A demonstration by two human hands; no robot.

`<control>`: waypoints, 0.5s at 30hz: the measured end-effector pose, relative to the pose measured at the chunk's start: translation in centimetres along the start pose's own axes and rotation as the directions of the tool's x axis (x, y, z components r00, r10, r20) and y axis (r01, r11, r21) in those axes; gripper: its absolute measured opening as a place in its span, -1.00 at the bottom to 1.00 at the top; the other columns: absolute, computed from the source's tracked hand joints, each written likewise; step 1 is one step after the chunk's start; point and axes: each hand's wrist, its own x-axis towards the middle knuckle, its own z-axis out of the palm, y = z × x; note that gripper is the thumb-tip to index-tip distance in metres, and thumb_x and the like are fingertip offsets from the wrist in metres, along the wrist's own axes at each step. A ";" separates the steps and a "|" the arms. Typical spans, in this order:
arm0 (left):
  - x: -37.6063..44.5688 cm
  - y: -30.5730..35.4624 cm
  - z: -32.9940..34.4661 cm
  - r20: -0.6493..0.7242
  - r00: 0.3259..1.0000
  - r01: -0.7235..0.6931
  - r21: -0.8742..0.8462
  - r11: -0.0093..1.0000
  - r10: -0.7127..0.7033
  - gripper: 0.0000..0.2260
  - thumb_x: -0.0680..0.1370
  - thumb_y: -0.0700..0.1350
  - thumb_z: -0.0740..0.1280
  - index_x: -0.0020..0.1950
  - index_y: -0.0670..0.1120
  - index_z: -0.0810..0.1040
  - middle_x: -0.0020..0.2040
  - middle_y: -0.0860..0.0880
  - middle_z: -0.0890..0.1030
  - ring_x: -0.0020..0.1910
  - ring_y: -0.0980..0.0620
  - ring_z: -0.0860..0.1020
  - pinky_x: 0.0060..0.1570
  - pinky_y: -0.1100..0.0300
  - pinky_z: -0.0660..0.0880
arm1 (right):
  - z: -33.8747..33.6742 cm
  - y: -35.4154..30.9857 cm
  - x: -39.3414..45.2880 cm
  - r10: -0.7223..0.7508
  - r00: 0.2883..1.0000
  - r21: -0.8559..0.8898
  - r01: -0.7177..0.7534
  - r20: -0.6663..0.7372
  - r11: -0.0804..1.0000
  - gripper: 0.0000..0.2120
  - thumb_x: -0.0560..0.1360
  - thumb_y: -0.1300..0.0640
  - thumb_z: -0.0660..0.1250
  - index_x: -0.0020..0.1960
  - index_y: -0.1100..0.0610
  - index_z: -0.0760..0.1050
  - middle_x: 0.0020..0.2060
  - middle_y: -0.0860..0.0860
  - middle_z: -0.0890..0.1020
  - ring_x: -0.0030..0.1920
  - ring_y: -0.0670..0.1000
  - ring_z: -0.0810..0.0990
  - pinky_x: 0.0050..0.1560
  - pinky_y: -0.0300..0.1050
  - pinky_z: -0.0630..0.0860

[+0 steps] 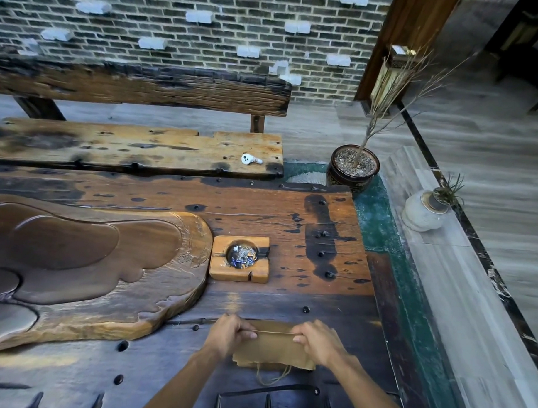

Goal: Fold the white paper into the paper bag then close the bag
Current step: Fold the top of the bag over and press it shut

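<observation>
Brown paper bag (273, 347) flat on dark wooden counter (291, 223), long axis running hand to hand, string handle trailing toward body. Left hand (231, 335) and right hand (318, 340) pinching folded far edge. Beyond hands, wooden ashtray (240, 259); brick wall (176, 26) behind.

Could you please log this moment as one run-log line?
left hand: gripping paper bag fold | right hand: same | white paper: not visible | bag on table

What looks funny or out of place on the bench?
A small white earbud lies alone on the wooden bench behind the table, with no case near it. It looks left behind. Both hands, left and right, hold the paper bag.
</observation>
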 end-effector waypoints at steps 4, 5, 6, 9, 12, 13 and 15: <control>-0.1 0.3 -0.1 0.003 1.000 -0.010 -0.021 1.000 0.010 -0.86 0.47 -0.01 0.45 -0.09 -0.04 0.73 -0.30 0.34 0.64 -0.09 0.19 0.65 -0.12 0.38 0.44 | -0.1 0.2 0.0 -0.008 1.000 -0.012 0.008 -0.014 1.000 -0.75 0.61 -0.01 0.22 0.25 -0.09 0.54 0.13 0.01 0.65 0.19 0.04 0.59 0.09 -0.12 0.43; -0.1 0.3 0.0 0.005 1.000 -0.007 -0.023 1.000 0.007 -0.86 0.47 -0.01 0.45 -0.08 -0.04 0.73 -0.22 0.25 0.69 -0.09 0.20 0.64 -0.11 0.40 0.43 | -0.2 0.2 0.0 -0.018 0.999 -0.029 0.017 -0.032 0.999 -0.77 0.60 -0.03 0.23 0.20 -0.07 0.57 0.10 -0.01 0.67 0.18 0.04 0.59 0.06 -0.11 0.43; -0.1 0.2 0.0 0.002 1.000 -0.004 -0.030 1.000 0.004 -0.86 0.47 -0.02 0.46 -0.08 -0.05 0.74 -0.16 0.17 0.72 -0.08 0.20 0.64 -0.11 0.42 0.42 | -0.4 0.2 -0.1 -0.022 0.998 -0.043 0.020 -0.052 0.999 -0.78 0.59 -0.06 0.23 0.14 -0.05 0.59 0.04 -0.03 0.69 0.15 0.03 0.61 0.02 -0.11 0.45; -0.4 0.1 -0.1 0.004 1.000 0.030 -0.064 0.997 -0.030 -0.86 0.45 -0.02 0.48 -0.08 -0.05 0.74 -0.08 0.07 0.74 -0.07 0.21 0.64 -0.09 0.44 0.44 | -0.9 0.4 -0.3 -0.001 0.994 -0.068 -0.007 -0.107 0.998 -0.69 0.53 -0.21 0.27 0.00 0.00 0.61 -0.08 -0.06 0.72 0.04 0.00 0.65 -0.03 -0.09 0.51; -0.6 0.3 -0.1 0.021 0.999 0.049 -0.090 0.995 -0.047 -0.89 0.44 -0.03 0.49 -0.11 -0.04 0.75 -0.12 0.10 0.73 -0.14 0.32 0.58 -0.11 0.50 0.40 | -0.9 1.0 -0.6 0.054 0.992 -0.025 -0.057 -0.117 0.998 -0.64 0.44 -0.28 0.32 -0.08 0.01 0.63 -0.17 -0.06 0.72 -0.05 -0.02 0.65 -0.08 -0.09 0.50; -0.6 0.3 -0.1 0.025 0.998 0.055 -0.091 0.994 -0.053 -0.94 0.44 -0.03 0.49 -0.16 0.01 0.75 -0.17 0.14 0.73 -0.18 0.35 0.56 -0.11 0.50 0.38 | -0.9 1.2 -0.6 0.060 0.992 -0.012 -0.061 -0.110 0.998 -0.65 0.44 -0.26 0.34 -0.08 0.01 0.63 -0.17 -0.06 0.72 -0.05 -0.02 0.65 -0.08 -0.09 0.50; -0.5 0.2 -0.1 0.024 0.999 0.051 -0.090 0.995 -0.049 -0.84 0.44 -0.02 0.49 -0.34 0.17 0.68 -0.35 0.31 0.65 -0.25 0.40 0.53 -0.10 0.45 0.37 | -0.7 1.8 -0.7 0.053 0.995 0.030 -0.050 -0.083 0.998 -0.75 0.48 -0.15 0.36 -0.02 -0.01 0.64 -0.08 -0.07 0.73 0.05 0.00 0.64 -0.02 -0.08 0.51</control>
